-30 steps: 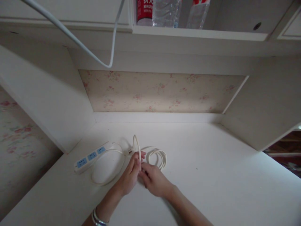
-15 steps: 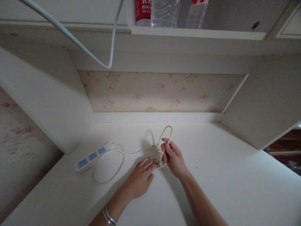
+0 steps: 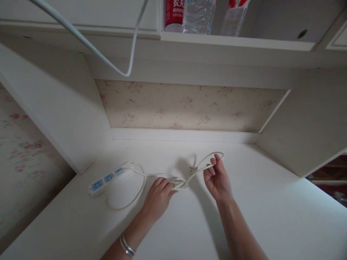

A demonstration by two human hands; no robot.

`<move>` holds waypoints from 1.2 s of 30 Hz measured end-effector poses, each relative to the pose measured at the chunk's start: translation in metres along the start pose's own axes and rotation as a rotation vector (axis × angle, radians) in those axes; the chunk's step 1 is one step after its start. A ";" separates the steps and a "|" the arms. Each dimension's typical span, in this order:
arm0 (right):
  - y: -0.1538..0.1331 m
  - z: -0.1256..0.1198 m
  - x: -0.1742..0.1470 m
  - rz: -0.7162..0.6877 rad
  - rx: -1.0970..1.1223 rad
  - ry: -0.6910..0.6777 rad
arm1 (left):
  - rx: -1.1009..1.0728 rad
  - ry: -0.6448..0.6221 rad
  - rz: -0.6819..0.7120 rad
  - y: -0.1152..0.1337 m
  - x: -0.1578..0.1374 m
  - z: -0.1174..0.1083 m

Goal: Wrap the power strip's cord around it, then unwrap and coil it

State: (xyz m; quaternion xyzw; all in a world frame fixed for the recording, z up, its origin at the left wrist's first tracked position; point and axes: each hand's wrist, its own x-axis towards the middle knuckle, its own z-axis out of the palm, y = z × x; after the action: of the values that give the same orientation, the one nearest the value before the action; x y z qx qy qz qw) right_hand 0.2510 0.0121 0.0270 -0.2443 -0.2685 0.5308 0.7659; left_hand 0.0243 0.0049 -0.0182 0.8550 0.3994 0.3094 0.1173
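Observation:
A white power strip (image 3: 97,185) with blue socket faces lies on the left of the white desk. Its off-white power cord (image 3: 142,180) loops on the desktop and runs right into a bundled coil. My left hand (image 3: 159,195) is closed around the left end of that coil, its fingertips partly hidden. Further right, my right hand (image 3: 219,178) pinches the cord's free loop, lifted above the desk and drawn away from the bundle. The plug (image 3: 193,169), with its metal prongs showing, hangs beside the coil between both hands.
A white cable (image 3: 108,62) dangles from above at the upper left. Overhead, a shelf (image 3: 238,41) carries clear plastic bottles (image 3: 197,16) and a red-labelled container (image 3: 174,16). Side panels (image 3: 306,119) flank the desk, with floral wallpaper (image 3: 184,108) behind.
My right hand has moved right, pulling the cord loop out from the coil. My left hand has shifted slightly left and now grips the bundle. The plug has moved right.

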 end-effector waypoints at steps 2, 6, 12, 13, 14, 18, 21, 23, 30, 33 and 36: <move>-0.003 -0.004 0.003 -0.026 -0.006 0.018 | -0.064 0.091 -0.062 -0.004 -0.001 0.000; 0.000 -0.009 0.007 -0.046 -0.007 0.070 | -0.225 0.200 -0.265 -0.009 -0.002 -0.001; 0.024 -0.014 0.011 -0.045 -0.157 0.201 | -0.532 0.259 -0.541 -0.008 0.001 -0.004; 0.028 -0.014 0.010 -0.017 -0.199 0.212 | -0.591 0.283 -0.579 -0.008 0.001 -0.003; 0.033 -0.013 0.008 0.018 -0.238 0.218 | -0.649 0.308 -0.609 -0.007 0.002 -0.003; 0.048 -0.012 0.002 0.170 -0.378 0.221 | -0.764 0.313 -0.639 -0.005 0.002 -0.004; 0.056 -0.013 -0.002 0.278 -0.466 0.211 | -0.701 0.260 -0.612 -0.003 0.000 -0.007; 0.060 -0.014 -0.003 0.336 -0.529 0.192 | -0.624 0.266 -0.598 -0.001 -0.001 -0.009; 0.067 0.005 -0.018 0.281 -0.749 -0.076 | -0.396 0.308 -0.470 -0.005 -0.002 -0.008; 0.064 0.019 -0.032 0.064 -0.911 -0.216 | -0.275 0.321 -0.419 -0.006 -0.002 -0.009; 0.062 0.026 -0.042 -0.197 -1.157 -0.358 | -0.195 0.312 -0.435 -0.006 -0.002 -0.009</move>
State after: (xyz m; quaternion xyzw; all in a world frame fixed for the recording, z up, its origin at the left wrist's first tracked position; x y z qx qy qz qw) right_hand 0.1789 -0.0056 -0.0011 -0.5017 -0.6588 0.2583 0.4976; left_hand 0.0137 0.0067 -0.0149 0.6759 0.5551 0.4418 0.1995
